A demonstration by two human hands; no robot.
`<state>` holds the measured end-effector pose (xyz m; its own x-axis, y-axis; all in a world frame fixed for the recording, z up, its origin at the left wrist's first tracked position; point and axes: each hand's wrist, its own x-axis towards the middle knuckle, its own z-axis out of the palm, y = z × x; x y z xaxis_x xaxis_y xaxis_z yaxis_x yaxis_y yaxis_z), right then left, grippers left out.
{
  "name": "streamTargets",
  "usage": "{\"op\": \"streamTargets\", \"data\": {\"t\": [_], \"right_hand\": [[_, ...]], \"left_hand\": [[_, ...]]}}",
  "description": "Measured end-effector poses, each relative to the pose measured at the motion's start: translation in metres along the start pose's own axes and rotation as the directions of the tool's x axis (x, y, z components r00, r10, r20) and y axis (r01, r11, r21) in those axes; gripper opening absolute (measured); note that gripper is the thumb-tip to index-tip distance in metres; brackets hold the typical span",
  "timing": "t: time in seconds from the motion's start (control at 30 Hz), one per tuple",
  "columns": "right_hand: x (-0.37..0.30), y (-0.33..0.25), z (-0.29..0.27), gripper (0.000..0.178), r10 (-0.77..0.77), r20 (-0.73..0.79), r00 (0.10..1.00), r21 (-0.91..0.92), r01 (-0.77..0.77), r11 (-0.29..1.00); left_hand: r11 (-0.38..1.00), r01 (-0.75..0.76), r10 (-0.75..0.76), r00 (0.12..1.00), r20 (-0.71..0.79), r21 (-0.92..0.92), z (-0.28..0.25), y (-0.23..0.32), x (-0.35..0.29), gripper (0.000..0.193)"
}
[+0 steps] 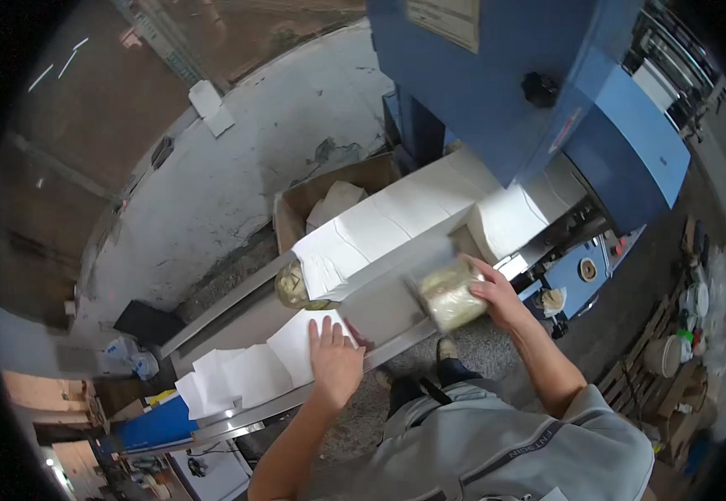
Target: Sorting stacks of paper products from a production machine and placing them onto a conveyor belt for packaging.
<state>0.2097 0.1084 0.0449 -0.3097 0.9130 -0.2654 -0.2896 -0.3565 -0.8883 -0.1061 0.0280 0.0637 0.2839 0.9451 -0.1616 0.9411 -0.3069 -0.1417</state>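
Observation:
My left hand (335, 357) lies with fingers spread on the end of a row of white folded paper sheets (254, 367), which leans along the near side of a metal trough. My right hand (498, 294) grips a block wrapped in shiny clear film (453, 296), yellowish and a little blurred, above the trough's bare metal bed (384, 305). A second wrapped block (294, 285) stands against the left end of a longer row of white folded sheets (413, 204) on the far side. At the right, a shorter white stack (509, 224) sits by the machine.
A tall blue machine (480, 92) with a black knob (539, 88) rises at the trough's right end. Behind the trough stands a cardboard box (292, 219) with white paper inside. A roll of tape (587, 269) rests on a blue surface. Pallets and buckets (663, 355) line the far right.

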Motion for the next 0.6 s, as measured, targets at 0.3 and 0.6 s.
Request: {"op": "streamTargets", "data": {"t": [0.3, 0.6], "right_hand": [[0.043, -0.014, 0.01, 0.092, -0.383, 0.081, 0.92, -0.923, 0.214, 0.319], [0.026, -0.041, 0.023, 0.068, -0.485, 0.274, 0.83, -0.959, 0.276, -0.068]], "left_hand": [[0.986, 0.097, -0.09, 0.994, 0.054, -0.137, 0.009, 0.01, 0.009, 0.041], [0.441, 0.346, -0.709, 0.7, -0.085, -0.828, -0.028, 0.012, -0.093, 0.029]]}}
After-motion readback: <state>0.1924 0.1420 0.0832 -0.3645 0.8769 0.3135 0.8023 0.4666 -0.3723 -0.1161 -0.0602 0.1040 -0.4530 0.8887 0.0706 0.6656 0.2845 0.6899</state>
